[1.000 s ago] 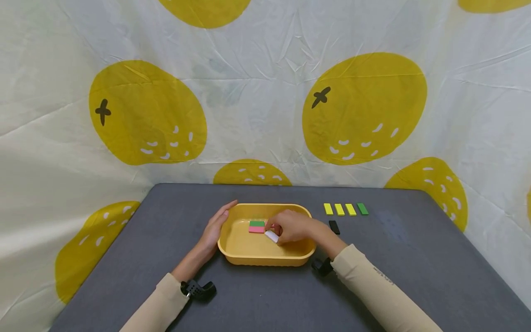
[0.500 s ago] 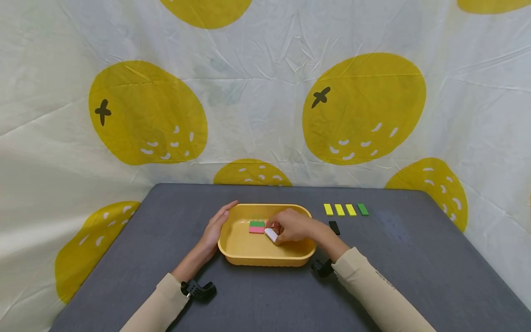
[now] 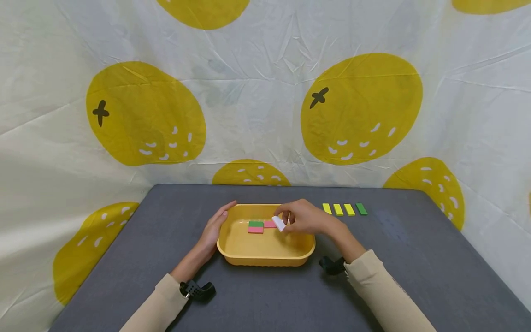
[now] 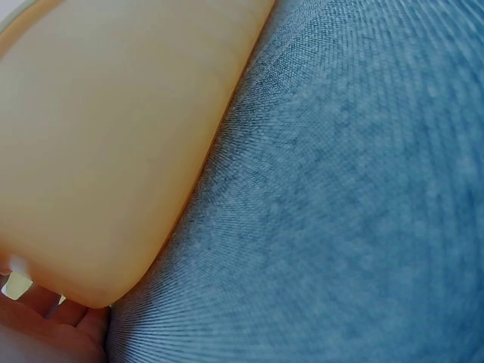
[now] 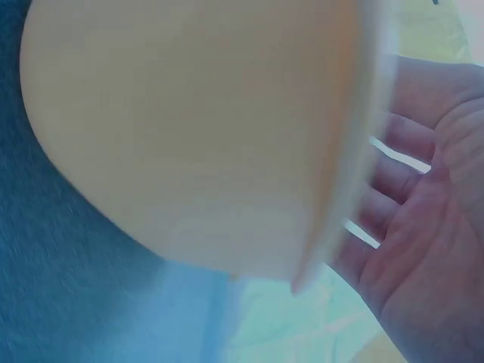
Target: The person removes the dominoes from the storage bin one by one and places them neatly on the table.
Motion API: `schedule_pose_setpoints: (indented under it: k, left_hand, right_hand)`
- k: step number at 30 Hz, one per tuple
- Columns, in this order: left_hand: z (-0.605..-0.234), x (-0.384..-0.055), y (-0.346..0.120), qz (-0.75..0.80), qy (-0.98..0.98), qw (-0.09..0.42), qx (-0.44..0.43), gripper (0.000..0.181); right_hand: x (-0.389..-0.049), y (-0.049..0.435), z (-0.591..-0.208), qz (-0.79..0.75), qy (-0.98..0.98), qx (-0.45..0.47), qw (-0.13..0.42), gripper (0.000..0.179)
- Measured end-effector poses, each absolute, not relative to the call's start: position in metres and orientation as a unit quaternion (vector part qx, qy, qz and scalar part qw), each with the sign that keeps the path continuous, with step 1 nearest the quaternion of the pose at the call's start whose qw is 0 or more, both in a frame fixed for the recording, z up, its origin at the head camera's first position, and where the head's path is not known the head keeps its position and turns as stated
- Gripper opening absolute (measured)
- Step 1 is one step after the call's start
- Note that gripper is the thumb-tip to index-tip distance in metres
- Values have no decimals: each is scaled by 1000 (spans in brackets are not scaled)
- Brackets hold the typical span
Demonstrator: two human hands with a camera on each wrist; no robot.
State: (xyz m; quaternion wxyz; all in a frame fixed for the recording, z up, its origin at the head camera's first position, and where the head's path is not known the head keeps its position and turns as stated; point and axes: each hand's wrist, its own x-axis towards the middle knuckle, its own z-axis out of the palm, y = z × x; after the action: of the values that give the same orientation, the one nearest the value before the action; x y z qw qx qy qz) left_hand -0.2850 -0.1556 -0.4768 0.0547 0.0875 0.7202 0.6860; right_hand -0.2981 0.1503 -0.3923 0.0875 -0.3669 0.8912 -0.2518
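In the head view, a yellow plastic tub [image 3: 265, 261] stands on the grey table. My left hand [image 3: 212, 234] rests against its left side, fingers straight along the outer wall. My right hand [image 3: 306, 218] pinches a small white block [image 3: 278, 223], tilted, over the tub's right half. Inside lie a green block [image 3: 255, 224] and a pink block [image 3: 255, 230], side by side, with another pink block [image 3: 269, 224] to their right, partly covered by the white one. The tub's outer wall [image 5: 189, 136] fills much of the right wrist view, hiding my right fingertips.
Several yellow blocks [image 3: 338, 210] and a green block [image 3: 361, 209] lie in a row on the table [image 3: 257, 299], right of the tub. A white curtain [image 3: 257, 106] with yellow fruit prints hangs behind the table.
My right hand has lifted the white block off the tub's floor and moved up and right, uncovering a pink block. The black block on the table is now hidden. My left hand stays put.
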Motion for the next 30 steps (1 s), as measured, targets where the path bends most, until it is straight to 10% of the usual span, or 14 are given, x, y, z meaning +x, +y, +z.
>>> schedule_pose_setpoints:
  k: [30]
  left_hand:
    - [-479, -283, -158, 691, 714, 58, 98, 48]
  right_hand:
    - [-278, 252, -392, -281, 915, -291, -7, 40]
